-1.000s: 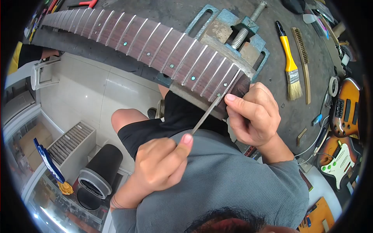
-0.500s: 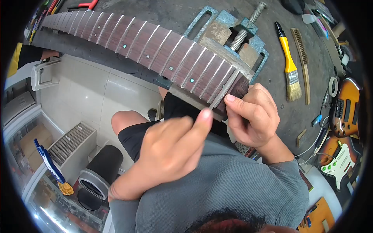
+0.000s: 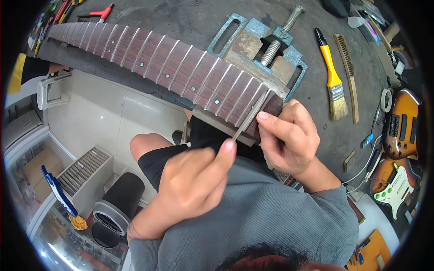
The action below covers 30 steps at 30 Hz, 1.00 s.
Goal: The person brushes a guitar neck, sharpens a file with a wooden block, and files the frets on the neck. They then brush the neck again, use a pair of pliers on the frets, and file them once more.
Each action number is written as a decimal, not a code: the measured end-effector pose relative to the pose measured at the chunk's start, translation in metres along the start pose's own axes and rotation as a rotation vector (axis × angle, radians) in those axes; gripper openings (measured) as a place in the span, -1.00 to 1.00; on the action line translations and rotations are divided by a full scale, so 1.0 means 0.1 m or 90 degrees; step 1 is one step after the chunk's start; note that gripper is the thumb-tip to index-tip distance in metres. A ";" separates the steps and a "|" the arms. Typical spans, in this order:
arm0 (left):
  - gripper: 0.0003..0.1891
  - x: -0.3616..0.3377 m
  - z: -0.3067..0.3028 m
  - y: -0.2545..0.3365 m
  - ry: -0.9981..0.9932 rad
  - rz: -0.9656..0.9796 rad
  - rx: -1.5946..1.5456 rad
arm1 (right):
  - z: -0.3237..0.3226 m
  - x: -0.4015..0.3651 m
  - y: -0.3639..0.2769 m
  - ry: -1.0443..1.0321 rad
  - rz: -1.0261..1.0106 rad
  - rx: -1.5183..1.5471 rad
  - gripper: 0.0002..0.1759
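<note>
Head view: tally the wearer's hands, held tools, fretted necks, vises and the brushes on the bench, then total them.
Hands: 2 (left hand, right hand)
Held tool: 1
Fretted neck: 1
Vise: 1
Brushes: 2 (paintbrush, wooden brush)
Total: 7

Upper right: yellow-handled paintbrush (image 3: 332, 79) beside a wooden-handled bristle brush (image 3: 348, 77). Right edge: sunburst guitar body (image 3: 403, 125) above a guitar with white pickguard (image 3: 394, 189). Upper left: red-handled tool (image 3: 105, 13). Lower left: black bin (image 3: 122, 196), lid open.
</note>
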State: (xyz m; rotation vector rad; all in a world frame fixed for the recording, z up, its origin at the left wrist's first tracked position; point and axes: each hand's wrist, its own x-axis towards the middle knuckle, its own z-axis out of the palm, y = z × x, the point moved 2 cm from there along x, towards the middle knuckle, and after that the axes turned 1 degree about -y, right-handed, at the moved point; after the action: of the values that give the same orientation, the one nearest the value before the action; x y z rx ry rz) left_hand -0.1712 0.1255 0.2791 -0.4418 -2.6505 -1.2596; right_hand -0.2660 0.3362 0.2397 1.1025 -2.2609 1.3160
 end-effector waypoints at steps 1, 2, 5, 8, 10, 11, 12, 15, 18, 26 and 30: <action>-0.51 -0.15 -0.04 0.00 0.003 -0.006 -0.006 | 0.01 0.00 0.01 0.007 0.005 0.003 -0.49; -0.48 -0.24 -0.11 0.01 -0.036 -0.020 -0.013 | 0.01 0.00 0.02 0.011 0.009 0.004 -0.49; -0.46 0.12 -0.02 0.01 -0.019 -0.007 -0.019 | -0.06 0.04 0.03 0.002 0.008 -0.061 -0.50; -0.42 0.35 0.07 -0.06 -0.024 0.021 0.015 | -0.06 0.06 0.01 0.006 0.022 -0.084 -0.48; -0.40 0.10 -0.05 -0.02 -0.050 0.011 0.018 | -0.07 0.05 0.03 0.008 0.038 -0.071 -0.46; -0.40 -0.09 -0.09 -0.02 -0.047 0.003 0.016 | -0.07 0.05 0.04 0.004 0.039 -0.071 -0.45; -0.39 -0.13 -0.16 0.03 -0.068 -0.019 -0.009 | -0.09 0.05 0.04 -0.004 0.040 -0.071 -0.45; -0.37 0.09 -0.09 -0.03 -0.045 0.026 -0.005 | -0.06 0.06 0.05 -0.003 0.023 -0.066 -0.41; -0.35 0.28 -0.01 -0.04 -0.033 0.045 0.031 | -0.06 0.06 0.04 -0.008 0.020 -0.069 -0.39; -0.49 0.26 -0.03 0.00 -0.042 0.004 0.024 | -0.05 0.02 0.06 -0.006 0.041 -0.043 -0.38; -0.53 0.30 -0.04 0.02 -0.038 0.000 0.030 | -0.04 0.00 0.05 -0.001 0.043 -0.045 -0.37</action>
State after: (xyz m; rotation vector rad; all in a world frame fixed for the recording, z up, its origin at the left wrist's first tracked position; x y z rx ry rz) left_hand -0.1991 0.1295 0.2914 -0.4801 -2.7220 -1.2001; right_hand -0.2706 0.3413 0.2391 1.0124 -2.3461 1.2492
